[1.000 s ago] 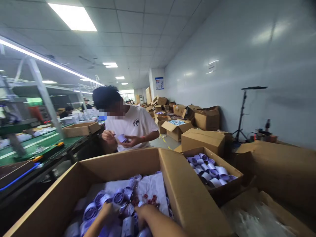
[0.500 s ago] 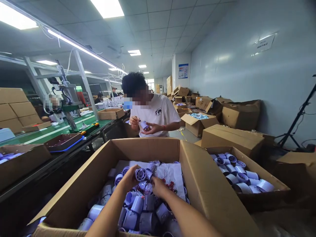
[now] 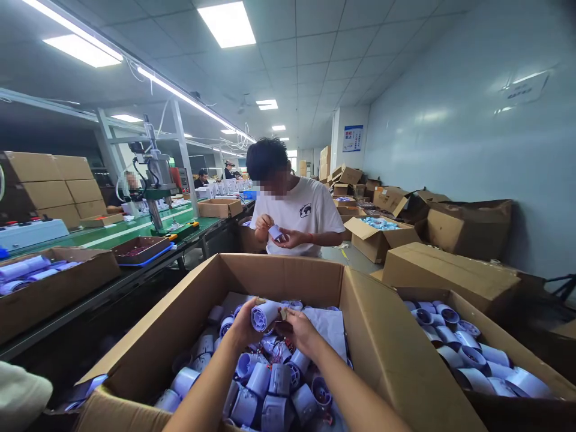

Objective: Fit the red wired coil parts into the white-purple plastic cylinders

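Observation:
My left hand is wrapped round a white plastic cylindrical housing, whose spoked round end faces me. At the other end of the housing, my right hand has its fingers pinched together. A small piece shows at those fingertips, too small to name. Both hands are above a large open cardboard box. Below them lie many similar white housings, jumbled together. Small red wired parts show among the housings under my hands. A white sheet lies inside the box on the right.
Across the box a person in a white T-shirt handles another white housing. A second box of housings stands on the right. On the left runs a green conveyor bench with a press. Cardboard boxes line the wall.
The view has turned left, so the scene sits further right. The housing in my left hand has tilted, showing more of its side. My right hand has come up to its far end.

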A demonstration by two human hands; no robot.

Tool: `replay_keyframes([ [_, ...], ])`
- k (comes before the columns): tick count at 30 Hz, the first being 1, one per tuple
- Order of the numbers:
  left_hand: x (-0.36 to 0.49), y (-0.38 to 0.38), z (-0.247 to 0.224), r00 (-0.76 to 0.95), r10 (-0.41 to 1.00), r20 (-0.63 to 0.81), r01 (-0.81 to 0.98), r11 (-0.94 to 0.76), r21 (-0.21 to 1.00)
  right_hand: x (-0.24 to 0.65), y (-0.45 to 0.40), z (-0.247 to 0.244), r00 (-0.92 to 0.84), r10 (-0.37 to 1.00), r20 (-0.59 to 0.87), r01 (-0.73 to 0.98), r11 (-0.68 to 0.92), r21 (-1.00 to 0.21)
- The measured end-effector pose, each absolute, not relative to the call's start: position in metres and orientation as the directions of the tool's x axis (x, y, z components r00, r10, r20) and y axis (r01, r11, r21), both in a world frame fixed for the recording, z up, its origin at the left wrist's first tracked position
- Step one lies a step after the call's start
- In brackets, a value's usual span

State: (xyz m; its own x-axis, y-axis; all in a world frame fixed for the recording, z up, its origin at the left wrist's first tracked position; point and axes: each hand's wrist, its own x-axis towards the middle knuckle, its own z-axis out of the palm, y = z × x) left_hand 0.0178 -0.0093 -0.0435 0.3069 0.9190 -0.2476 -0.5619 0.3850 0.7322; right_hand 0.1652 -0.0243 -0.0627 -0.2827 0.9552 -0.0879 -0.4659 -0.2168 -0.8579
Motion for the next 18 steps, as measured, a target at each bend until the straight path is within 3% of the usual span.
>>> replay_keyframes([
  [7,0.025,-0.022,-0.020,0.309,0.908,-0.283,-0.623,0.418,0.661,0.182,-0.017,-0.051,-0.202,0.978,-0.054,-0.416,-0.136,-0.899],
  [18,0.018,-0.027,-0.022,0.373,0.892,-0.256,-0.491,0.423,0.762,0.194,-0.009,-0.048,0.214,0.977,0.000,-0.590,0.129,-0.797],
])
